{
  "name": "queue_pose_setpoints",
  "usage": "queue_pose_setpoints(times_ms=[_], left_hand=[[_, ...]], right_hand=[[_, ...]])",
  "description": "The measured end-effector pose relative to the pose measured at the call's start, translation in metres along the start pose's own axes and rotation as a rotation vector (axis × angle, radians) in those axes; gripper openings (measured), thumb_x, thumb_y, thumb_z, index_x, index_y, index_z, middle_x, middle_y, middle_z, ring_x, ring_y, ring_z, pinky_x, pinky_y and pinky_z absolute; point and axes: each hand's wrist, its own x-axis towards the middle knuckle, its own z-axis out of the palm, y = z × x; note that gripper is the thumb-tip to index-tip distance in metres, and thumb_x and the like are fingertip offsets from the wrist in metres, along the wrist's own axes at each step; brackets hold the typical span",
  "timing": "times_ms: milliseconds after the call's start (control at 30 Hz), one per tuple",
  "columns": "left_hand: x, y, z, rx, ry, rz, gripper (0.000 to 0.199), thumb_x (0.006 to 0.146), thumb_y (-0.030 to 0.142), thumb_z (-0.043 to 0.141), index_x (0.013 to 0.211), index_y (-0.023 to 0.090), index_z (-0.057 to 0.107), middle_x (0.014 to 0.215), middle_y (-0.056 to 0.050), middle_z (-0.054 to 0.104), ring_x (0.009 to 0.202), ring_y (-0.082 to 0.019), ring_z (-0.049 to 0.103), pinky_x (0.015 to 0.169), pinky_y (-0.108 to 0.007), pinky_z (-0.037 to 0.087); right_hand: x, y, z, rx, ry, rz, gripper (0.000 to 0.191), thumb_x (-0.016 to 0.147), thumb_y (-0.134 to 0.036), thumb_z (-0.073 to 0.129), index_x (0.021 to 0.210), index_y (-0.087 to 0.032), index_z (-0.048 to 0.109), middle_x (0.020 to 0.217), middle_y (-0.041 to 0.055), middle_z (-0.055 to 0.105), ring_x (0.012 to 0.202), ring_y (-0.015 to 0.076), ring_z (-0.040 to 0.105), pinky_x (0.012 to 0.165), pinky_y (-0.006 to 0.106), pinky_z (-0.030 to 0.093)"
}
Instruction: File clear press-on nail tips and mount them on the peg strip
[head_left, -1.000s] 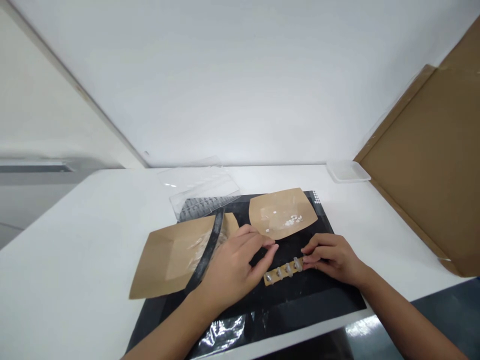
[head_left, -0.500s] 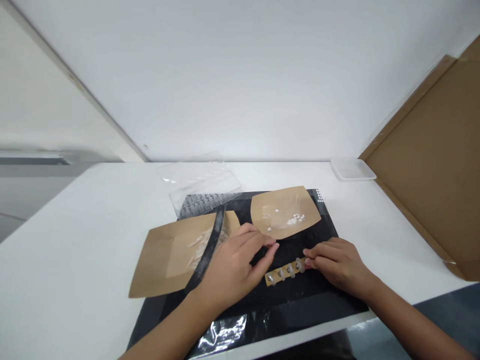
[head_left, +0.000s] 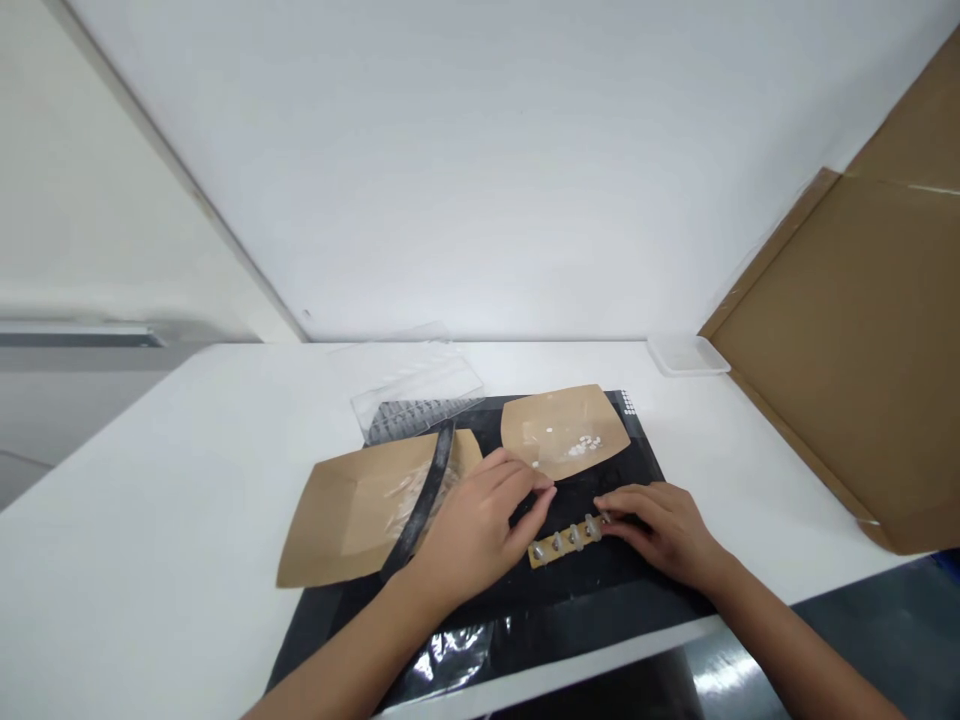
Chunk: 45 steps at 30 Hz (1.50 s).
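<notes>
A short tan strip (head_left: pixel 551 552) carries a row of several small translucent pieces with dark, shiny centres. It lies on the black mat (head_left: pixel 555 620). My right hand (head_left: pixel 664 525) is closed at the strip's right end, thumb and fingers gripping there. My left hand (head_left: pixel 487 525) hovers just above and left of the strip, thumb and forefinger pinched together. Whatever is between those fingertips is too small or hidden to make out. Behind my left hand, a larger cardboard tray (head_left: pixel 319 510) holds clear pieces, with a black curved band (head_left: pixel 420 515) across it.
A smaller cardboard tray (head_left: pixel 517 415) with little white dots sits at the mat's back. Clear plastic sheets (head_left: pixel 420 385) lean at the back left. A clear lid-like container (head_left: pixel 686 357) stands by the wall, beside a large cardboard box (head_left: pixel 847 350) on the right.
The view has shifted slightly. My right thumb and fingers have moved a little at the strip's right end. My left hand keeps its pinch in nearly the same place.
</notes>
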Motion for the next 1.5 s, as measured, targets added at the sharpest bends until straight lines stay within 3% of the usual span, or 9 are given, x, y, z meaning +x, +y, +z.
queue_pose_setpoints(times_ms=[200, 300, 567, 733, 867, 933, 1033, 1200, 1500], left_hand=[[-0.001, 0.0, -0.003, 0.023, -0.023, 0.011, 0.008, 0.102, 0.018, 0.06, 0.101, 0.017, 0.068, 0.092, -0.007, 0.074, 0.091, -0.023, 0.067, 0.077, -0.037, 0.058], [-0.001, -0.001, -0.002, 0.034, -0.02, 0.02, 0.009, 0.102, 0.018, 0.06, 0.101, 0.018, 0.069, 0.091, -0.007, 0.075, 0.091, -0.023, 0.067, 0.077, -0.037, 0.058], [-0.002, -0.006, 0.001, 0.057, -0.056, 0.011, 0.012, 0.103, 0.02, 0.059, 0.1, 0.018, 0.07, 0.092, -0.008, 0.075, 0.092, -0.024, 0.069, 0.078, -0.036, 0.059], [-0.002, -0.009, 0.003, 0.061, -0.058, 0.023, 0.019, 0.107, 0.021, 0.054, 0.103, 0.018, 0.072, 0.095, -0.007, 0.076, 0.092, -0.022, 0.07, 0.081, -0.035, 0.06], [-0.002, -0.012, 0.004, 0.033, -0.02, 0.031, 0.026, 0.107, 0.016, 0.047, 0.112, 0.019, 0.072, 0.101, -0.007, 0.077, 0.099, -0.022, 0.072, 0.091, -0.04, 0.061], [-0.002, -0.013, 0.004, 0.02, -0.027, 0.032, 0.032, 0.106, 0.013, 0.045, 0.126, 0.02, 0.069, 0.104, -0.007, 0.077, 0.104, -0.023, 0.071, 0.094, -0.041, 0.06], [-0.002, -0.014, 0.003, 0.005, -0.047, 0.037, 0.039, 0.105, 0.011, 0.044, 0.138, 0.021, 0.063, 0.104, -0.007, 0.077, 0.105, -0.023, 0.07, 0.094, -0.042, 0.06], [0.0, -0.012, 0.001, -0.003, -0.063, 0.085, 0.029, 0.105, 0.015, 0.047, 0.127, 0.018, 0.065, 0.1, -0.008, 0.076, 0.1, -0.024, 0.068, 0.089, -0.042, 0.06], [0.001, -0.011, 0.002, 0.034, -0.068, 0.133, 0.022, 0.104, 0.016, 0.051, 0.121, 0.016, 0.066, 0.102, -0.009, 0.076, 0.102, -0.024, 0.066, 0.089, -0.04, 0.058]], right_hand=[[0.001, 0.002, 0.001, 0.254, -0.027, 0.149, 0.033, 0.1, -0.037, 0.072, 0.132, -0.03, 0.065, 0.131, 0.0071, 0.074, 0.088, 0.0157, 0.078, 0.077, 0.03, 0.065], [-0.001, 0.004, 0.002, 0.28, -0.03, 0.191, 0.031, 0.098, -0.04, 0.074, 0.127, -0.03, 0.068, 0.116, 0.005, 0.078, 0.085, 0.0162, 0.077, 0.07, 0.027, 0.064], [0.001, 0.014, 0.005, 0.187, 0.105, 0.207, 0.013, 0.104, -0.028, 0.064, 0.113, -0.028, 0.072, 0.1, 0.0037, 0.079, 0.09, 0.0198, 0.077, 0.081, 0.035, 0.063], [0.003, 0.023, 0.008, 0.159, 0.072, 0.152, 0.037, 0.106, -0.011, 0.044, 0.129, -0.028, 0.067, 0.105, 0.0044, 0.078, 0.09, 0.0174, 0.074, 0.083, 0.034, 0.063], [0.011, 0.026, 0.009, 0.055, 0.0, 0.064, 0.053, 0.1, -0.003, 0.043, 0.142, -0.029, 0.062, 0.13, 0.0079, 0.071, 0.116, 0.0222, 0.068, 0.098, 0.042, 0.06], [0.016, 0.025, 0.01, -0.017, -0.031, 0.024, 0.051, 0.102, -0.008, 0.049, 0.146, -0.03, 0.06, 0.132, 0.0091, 0.069, 0.118, 0.025, 0.065, 0.099, 0.044, 0.059], [0.021, 0.021, 0.011, -0.09, -0.053, 0.013, 0.039, 0.104, -0.02, 0.059, 0.141, -0.033, 0.067, 0.114, 0.0081, 0.07, 0.102, 0.0238, 0.064, 0.086, 0.04, 0.059], [0.018, 0.021, 0.014, -0.12, 0.045, 0.081, 0.017, 0.103, -0.028, 0.066, 0.112, -0.027, 0.08, 0.095, 0.0074, 0.065, 0.089, 0.0221, 0.06, 0.077, 0.037, 0.055], [-0.003, 0.013, 0.003, 0.308, 0.104, 0.348, 0.022, 0.095, -0.046, 0.076, 0.094, -0.025, 0.08, 0.094, 0.0035, 0.067, 0.086, 0.0186, 0.066, 0.081, 0.035, 0.055]])
